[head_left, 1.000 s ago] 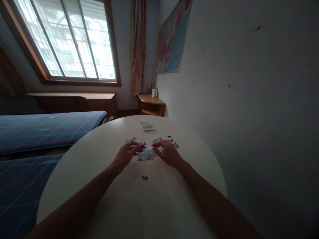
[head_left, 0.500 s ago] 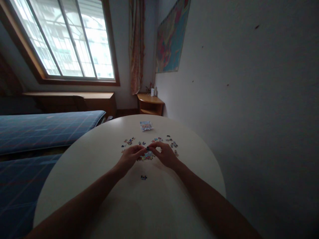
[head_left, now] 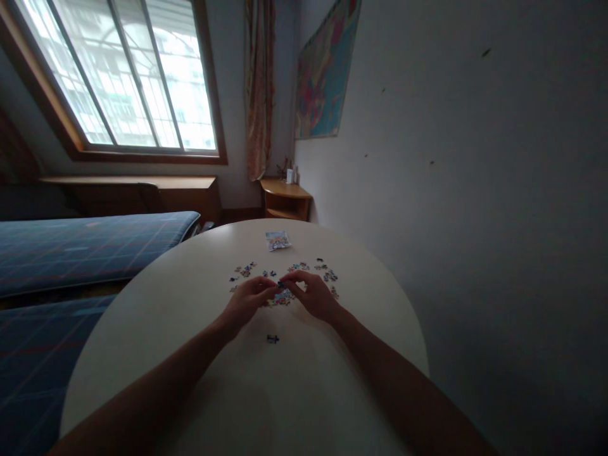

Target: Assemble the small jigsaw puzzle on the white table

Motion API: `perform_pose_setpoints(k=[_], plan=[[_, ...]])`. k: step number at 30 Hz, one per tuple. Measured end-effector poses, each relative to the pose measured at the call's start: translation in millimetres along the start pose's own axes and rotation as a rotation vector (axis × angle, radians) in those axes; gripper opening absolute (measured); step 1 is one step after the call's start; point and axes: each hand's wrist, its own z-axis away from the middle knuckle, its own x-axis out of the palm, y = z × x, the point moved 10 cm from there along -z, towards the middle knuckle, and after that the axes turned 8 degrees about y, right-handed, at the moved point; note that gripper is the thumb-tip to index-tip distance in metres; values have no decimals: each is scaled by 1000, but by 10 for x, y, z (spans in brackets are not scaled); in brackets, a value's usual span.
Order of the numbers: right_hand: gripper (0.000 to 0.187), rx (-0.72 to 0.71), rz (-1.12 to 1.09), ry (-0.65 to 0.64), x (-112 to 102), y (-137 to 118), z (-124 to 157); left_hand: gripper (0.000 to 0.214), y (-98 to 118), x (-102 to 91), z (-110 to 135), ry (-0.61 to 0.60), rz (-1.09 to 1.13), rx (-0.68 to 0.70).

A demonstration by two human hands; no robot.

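Round white tabletop (head_left: 190, 329). Far left: loose pieces (head_left: 242, 271) scattered. Left hand (head_left: 247, 301), fingers drawn together, tips meeting a small dark puzzle piece (head_left: 281, 286) over the joined patch (head_left: 278, 299) at mid-tabletop. Which hand pinches it: cannot tell. Stray piece (head_left: 272, 339) nearer the body; picture card (head_left: 277, 240) beyond. Right hand (head_left: 313, 296), fingers likewise bunched at the piece. More pieces (head_left: 329, 275) to its right.

The puzzle patch (head_left: 281, 298) is lying on the tabletop (head_left: 180, 310) between the left hand (head_left: 244, 303) and right hand (head_left: 317, 296); loose pieces (head_left: 327, 275) are lying just on its far side; a lone piece (head_left: 272, 339) is sitting nearer; a card (head_left: 278, 240) is lying farthest; the bed (head_left: 95, 240) is standing left.
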Motion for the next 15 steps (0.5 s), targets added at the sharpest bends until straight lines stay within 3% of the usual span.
perform_pose_setpoints(k=[15], plan=[[22, -46, -8, -35, -11, -53, 23, 43, 20, -68, -22, 30, -70, 65]])
